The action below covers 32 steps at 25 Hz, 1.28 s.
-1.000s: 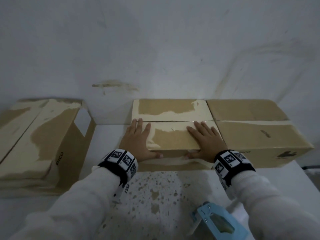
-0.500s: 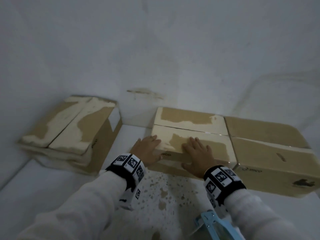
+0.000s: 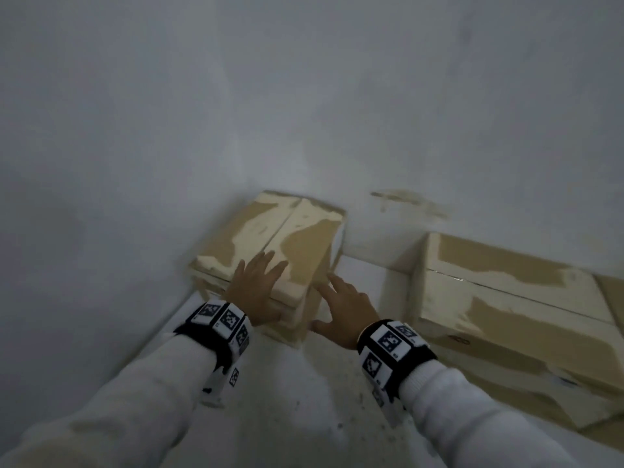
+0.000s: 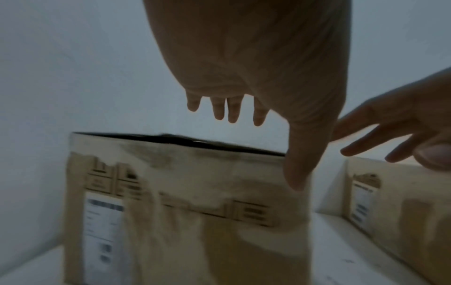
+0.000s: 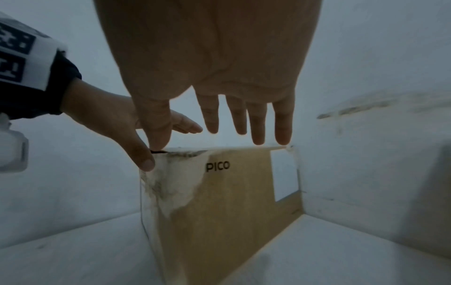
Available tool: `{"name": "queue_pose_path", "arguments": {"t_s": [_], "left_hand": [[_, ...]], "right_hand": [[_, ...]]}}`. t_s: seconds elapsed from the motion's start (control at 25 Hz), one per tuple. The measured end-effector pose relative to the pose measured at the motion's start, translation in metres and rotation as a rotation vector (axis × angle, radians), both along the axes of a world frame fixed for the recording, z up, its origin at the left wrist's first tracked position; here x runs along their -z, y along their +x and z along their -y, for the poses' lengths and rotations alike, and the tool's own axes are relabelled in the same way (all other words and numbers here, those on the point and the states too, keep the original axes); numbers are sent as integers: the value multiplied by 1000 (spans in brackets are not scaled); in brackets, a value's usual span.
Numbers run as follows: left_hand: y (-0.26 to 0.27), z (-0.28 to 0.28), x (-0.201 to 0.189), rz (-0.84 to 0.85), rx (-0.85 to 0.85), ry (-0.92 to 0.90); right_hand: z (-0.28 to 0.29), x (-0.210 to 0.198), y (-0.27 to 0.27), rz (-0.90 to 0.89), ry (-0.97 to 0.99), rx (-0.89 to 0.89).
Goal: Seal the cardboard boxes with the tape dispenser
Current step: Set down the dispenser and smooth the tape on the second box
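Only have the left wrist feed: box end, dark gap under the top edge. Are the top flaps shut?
Observer: Head view shows both top flaps of the box down, meeting in a middle seam. The left hand is spread over them.
Operator: Right hand holding anything?
Observer: No. The right hand is empty, fingers straight, at the box's right side, which reads PICO in the right wrist view.
Operator: Tape dispenser?
Observer: Not in any view now.
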State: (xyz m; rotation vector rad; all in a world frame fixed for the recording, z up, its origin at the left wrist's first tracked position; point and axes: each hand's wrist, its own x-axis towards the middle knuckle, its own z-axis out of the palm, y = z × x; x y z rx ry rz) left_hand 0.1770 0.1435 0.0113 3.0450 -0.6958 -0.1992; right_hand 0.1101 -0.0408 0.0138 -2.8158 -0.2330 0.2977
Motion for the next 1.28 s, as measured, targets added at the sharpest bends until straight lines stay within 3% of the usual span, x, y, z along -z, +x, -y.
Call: {"name": "queue_pose_path", "arguments": {"t_s": [0.12, 0.24, 0.36, 0.56, 0.76, 1.04, 1.28], "left_hand": [[26, -28, 12, 12, 16, 160], [41, -33, 20, 59, 52, 153], [47, -35, 20, 144, 85, 104], [42, -26, 25, 145, 262, 134], [-7, 16, 45, 34, 330, 106], [-104, 54, 45, 15, 220, 89], [-190, 93, 43, 9, 73, 65]], "right_hand": [[-37, 13, 27, -62, -12, 16], [-50, 27, 35, -39, -40, 67], [-46, 35, 35, 29, -7, 61], [-4, 38, 17, 23, 131, 16], [46, 40, -12, 32, 194, 16], [88, 35, -81, -35, 231, -33], [122, 37, -149, 60, 188, -110]]}}
